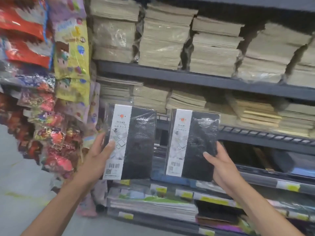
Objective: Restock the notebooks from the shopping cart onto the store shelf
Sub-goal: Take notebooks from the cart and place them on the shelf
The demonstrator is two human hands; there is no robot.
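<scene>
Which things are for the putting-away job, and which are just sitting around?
For the job: left notebook, right notebook, left hand, right hand, dark shelf.
Just sitting around: brown paper stacks, hanging toy packets, yellow price tags.

Light is even and fairly bright, with deep shadow under the shelves. Glare streaks the shrink-wrap on the left notebook point(136, 142) and right notebook point(197, 147). Blur smears the hanging packets point(51, 133) at nine o'clock. The shelf rail point(204, 80) slants towards three o'clock.
</scene>
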